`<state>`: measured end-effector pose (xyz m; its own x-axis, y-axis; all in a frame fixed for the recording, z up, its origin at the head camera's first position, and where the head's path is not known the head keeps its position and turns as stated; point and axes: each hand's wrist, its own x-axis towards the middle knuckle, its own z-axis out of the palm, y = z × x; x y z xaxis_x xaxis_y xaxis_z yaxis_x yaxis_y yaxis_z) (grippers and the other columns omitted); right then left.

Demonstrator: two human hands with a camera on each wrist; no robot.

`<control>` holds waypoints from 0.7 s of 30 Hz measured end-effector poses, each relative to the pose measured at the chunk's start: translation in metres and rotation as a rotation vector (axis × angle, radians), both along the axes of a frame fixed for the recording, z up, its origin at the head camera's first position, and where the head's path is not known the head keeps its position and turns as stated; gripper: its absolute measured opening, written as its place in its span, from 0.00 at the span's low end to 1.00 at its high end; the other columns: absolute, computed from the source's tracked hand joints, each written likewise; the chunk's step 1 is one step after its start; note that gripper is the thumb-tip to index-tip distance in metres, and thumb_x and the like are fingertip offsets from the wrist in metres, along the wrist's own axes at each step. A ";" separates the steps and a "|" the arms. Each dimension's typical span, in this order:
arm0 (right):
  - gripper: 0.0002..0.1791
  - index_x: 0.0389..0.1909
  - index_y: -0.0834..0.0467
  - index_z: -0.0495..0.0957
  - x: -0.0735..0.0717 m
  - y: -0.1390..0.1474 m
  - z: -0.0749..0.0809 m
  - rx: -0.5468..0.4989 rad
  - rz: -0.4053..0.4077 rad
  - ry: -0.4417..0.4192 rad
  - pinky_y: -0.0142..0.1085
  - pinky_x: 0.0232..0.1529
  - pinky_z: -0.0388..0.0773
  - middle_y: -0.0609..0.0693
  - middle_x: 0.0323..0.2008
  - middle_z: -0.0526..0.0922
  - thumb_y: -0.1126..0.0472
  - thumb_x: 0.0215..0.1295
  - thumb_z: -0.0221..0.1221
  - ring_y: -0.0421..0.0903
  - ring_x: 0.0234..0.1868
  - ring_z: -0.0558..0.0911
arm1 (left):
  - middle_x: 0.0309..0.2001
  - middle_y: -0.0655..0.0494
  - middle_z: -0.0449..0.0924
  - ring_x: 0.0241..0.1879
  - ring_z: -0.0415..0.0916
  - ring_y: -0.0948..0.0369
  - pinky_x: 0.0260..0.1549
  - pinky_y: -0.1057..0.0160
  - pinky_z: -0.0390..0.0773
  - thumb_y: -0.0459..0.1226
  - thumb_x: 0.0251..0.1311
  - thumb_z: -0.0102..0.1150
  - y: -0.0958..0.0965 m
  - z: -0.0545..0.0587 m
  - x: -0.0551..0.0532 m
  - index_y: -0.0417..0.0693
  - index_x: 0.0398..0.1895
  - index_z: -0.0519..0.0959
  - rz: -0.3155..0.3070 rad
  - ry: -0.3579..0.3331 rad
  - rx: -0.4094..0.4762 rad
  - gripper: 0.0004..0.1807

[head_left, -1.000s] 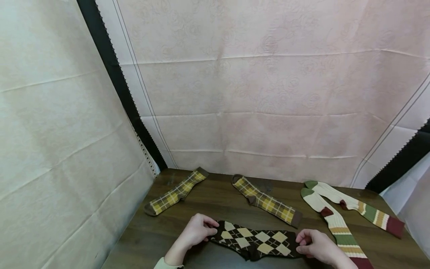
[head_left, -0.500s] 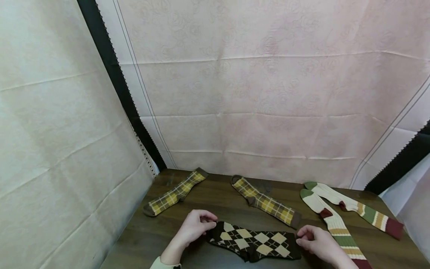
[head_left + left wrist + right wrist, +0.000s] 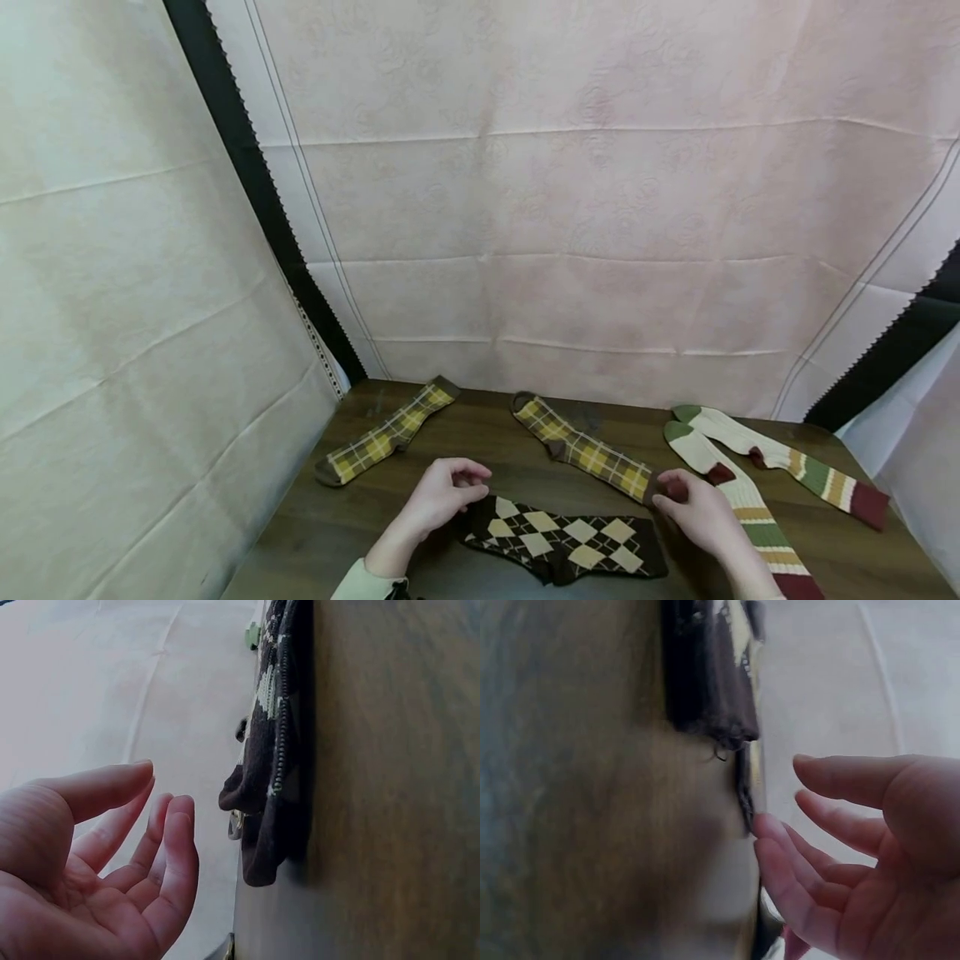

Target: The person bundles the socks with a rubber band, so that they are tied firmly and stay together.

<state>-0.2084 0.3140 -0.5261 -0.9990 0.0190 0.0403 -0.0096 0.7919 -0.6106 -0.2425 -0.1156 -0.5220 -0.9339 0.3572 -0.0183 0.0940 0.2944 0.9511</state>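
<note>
A dark brown sock with cream and tan diamonds point(image 3: 577, 542) lies flat across the front of the wooden table in the head view. My left hand point(image 3: 442, 496) is raised at its left end, thumb and fingers loosely bent with nothing between them. In the left wrist view, two dark ends of the diamond-patterned knit point(image 3: 259, 832) show one over the other, apart from the fingers point(image 3: 180, 862). Beyond the right end hovers my right hand point(image 3: 693, 508), fingers relaxed and holding nothing. The right wrist view shows a gap between that hand point(image 3: 840, 862) and the dark end point(image 3: 712, 682).
Behind, two yellow plaid socks point(image 3: 386, 432) point(image 3: 588, 450) lie apart on the table point(image 3: 480, 450); the right one's cuff lies near my right fingertips. At the right are two cream socks with green toes and striped legs point(image 3: 738, 483) point(image 3: 802, 467). Pale fabric walls point(image 3: 570, 208) enclose the table.
Both hands have let go of the diamond-patterned sock's ends and lifted off. The right hand has moved up toward the plaid sock's cuff. The sock itself stays flat in place.
</note>
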 end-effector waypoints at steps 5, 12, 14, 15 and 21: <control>0.25 0.60 0.69 0.79 -0.010 -0.001 -0.001 0.011 0.015 0.015 0.63 0.52 0.79 0.69 0.51 0.85 0.59 0.69 0.71 0.67 0.54 0.84 | 0.39 0.52 0.84 0.35 0.81 0.57 0.30 0.58 0.83 0.31 0.69 0.70 0.005 0.002 -0.006 0.36 0.53 0.87 -0.012 0.002 0.014 0.12; 0.32 0.65 0.73 0.75 -0.021 -0.004 -0.002 0.040 0.034 -0.017 0.65 0.55 0.77 0.75 0.58 0.81 0.57 0.69 0.71 0.74 0.60 0.78 | 0.37 0.54 0.84 0.35 0.82 0.54 0.30 0.58 0.83 0.32 0.70 0.69 0.008 -0.003 -0.021 0.36 0.54 0.87 -0.007 0.011 0.016 0.13; 0.32 0.64 0.73 0.76 -0.024 -0.004 -0.004 0.049 0.040 -0.015 0.65 0.54 0.78 0.75 0.57 0.81 0.58 0.68 0.72 0.74 0.59 0.79 | 0.38 0.54 0.84 0.35 0.82 0.54 0.31 0.57 0.83 0.32 0.70 0.69 0.008 -0.004 -0.025 0.36 0.54 0.87 -0.001 0.008 0.018 0.13; 0.32 0.64 0.74 0.76 -0.025 -0.003 -0.005 0.051 0.043 -0.013 0.65 0.54 0.78 0.75 0.57 0.81 0.58 0.67 0.72 0.74 0.59 0.79 | 0.38 0.54 0.84 0.35 0.82 0.54 0.31 0.57 0.83 0.32 0.70 0.69 0.008 -0.005 -0.027 0.37 0.55 0.87 0.002 0.007 0.019 0.13; 0.34 0.61 0.74 0.77 -0.028 0.000 -0.011 0.060 0.053 -0.012 0.64 0.54 0.78 0.73 0.56 0.81 0.58 0.62 0.76 0.73 0.58 0.79 | 0.38 0.54 0.84 0.33 0.80 0.56 0.29 0.59 0.82 0.32 0.70 0.69 0.008 -0.007 -0.030 0.36 0.56 0.86 0.017 -0.003 0.047 0.14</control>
<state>-0.2362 0.3141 -0.5370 -0.9990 -0.0361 0.0280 -0.0456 0.8259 -0.5620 -0.2728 -0.1074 -0.5295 -0.9398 0.3418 -0.0048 0.0865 0.2514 0.9640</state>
